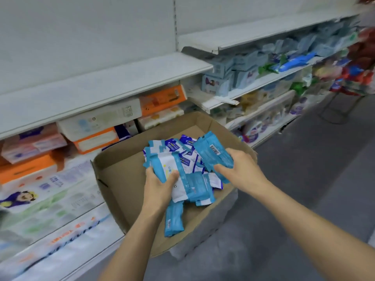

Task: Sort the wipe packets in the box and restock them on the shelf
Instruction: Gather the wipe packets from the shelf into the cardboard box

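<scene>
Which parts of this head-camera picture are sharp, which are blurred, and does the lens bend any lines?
Head view: hands, wipe packets and box are fairly sharp; the far right shelves smear into blur; the shelf edges bow from wide-angle distortion; lighting is soft and even.

The far goods on the white metal shelves (pixel 261 83) at the right are smeared into blue, green and red blurs, so their kinds cannot be told. The print on the small blue and white wipe packets (pixel 182 159) is too tiny to read. Part of the pile hides behind the hands. The near corner of the brown cardboard box (pixel 121 179) is covered by the left arm. Both arms are cut off by the bottom edge.
</scene>
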A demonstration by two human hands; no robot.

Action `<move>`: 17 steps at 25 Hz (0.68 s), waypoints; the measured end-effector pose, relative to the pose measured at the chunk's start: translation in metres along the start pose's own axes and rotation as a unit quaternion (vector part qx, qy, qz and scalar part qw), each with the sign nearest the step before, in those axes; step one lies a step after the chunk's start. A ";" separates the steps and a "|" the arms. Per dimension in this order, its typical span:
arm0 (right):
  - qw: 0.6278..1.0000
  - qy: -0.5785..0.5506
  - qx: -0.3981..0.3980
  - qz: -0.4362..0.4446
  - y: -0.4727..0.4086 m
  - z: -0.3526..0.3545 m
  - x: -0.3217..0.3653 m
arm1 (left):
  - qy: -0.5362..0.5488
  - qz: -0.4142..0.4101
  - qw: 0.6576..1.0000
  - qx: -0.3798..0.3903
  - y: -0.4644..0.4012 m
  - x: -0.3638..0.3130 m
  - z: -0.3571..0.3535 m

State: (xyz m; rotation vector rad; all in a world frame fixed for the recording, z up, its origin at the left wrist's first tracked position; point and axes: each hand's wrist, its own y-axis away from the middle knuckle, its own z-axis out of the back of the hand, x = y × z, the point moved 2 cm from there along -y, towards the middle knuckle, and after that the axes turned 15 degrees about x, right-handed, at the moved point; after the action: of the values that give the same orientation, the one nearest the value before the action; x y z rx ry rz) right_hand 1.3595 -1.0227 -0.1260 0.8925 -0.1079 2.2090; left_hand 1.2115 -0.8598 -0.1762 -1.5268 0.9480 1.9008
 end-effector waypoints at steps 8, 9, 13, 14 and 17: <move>0.983 0.077 0.164 0.015 -0.151 -0.055 -0.068 | -0.030 0.138 0.987 -0.078 -0.102 0.082 0.000; 0.978 0.104 0.182 0.015 -0.167 -0.063 -0.072 | -0.026 0.157 0.984 -0.079 -0.113 0.092 -0.001; 0.956 0.177 0.231 0.038 -0.219 -0.101 -0.082 | -0.009 0.221 0.972 -0.085 -0.141 0.133 -0.009; 0.948 0.185 0.255 0.046 -0.227 -0.113 -0.087 | -0.014 0.232 0.969 -0.090 -0.145 0.140 -0.012; 0.899 0.181 0.396 0.043 -0.233 -0.144 -0.098 | -0.051 0.249 0.958 -0.132 -0.155 0.161 -0.018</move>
State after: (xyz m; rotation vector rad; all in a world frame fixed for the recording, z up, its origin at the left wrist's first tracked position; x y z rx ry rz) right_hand 1.4810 -0.8663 -0.3395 0.8597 1.0093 2.4776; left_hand 1.3031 -0.7821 -0.3661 -1.4026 1.1488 2.5216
